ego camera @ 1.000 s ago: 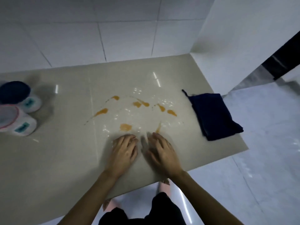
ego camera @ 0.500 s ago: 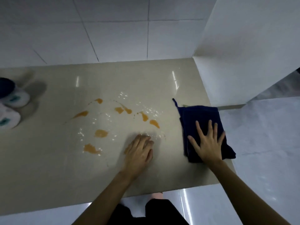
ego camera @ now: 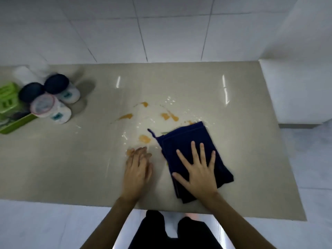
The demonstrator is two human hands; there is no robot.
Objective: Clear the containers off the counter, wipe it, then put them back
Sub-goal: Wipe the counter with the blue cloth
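Nearest us, our right hand (ego camera: 196, 174) lies flat with fingers spread on the folded dark blue cloth (ego camera: 193, 159), pressing it onto the beige bench (ego camera: 62, 168). Just left of it, our left hand (ego camera: 137, 172) rests palm down on the bare bench, fingers together and a little blurred, empty. The cloth's far edge covers part of the orange spill (ego camera: 144, 138), whose other blots and wet specks lie beyond and to the left. Far left, well apart from our hands, stand the containers (ego camera: 57, 112): white jars with dark or pink-rimmed lids, bunched beside a green tray (ego camera: 10, 125). White tiled wall (ego camera: 161, 29) rises behind.
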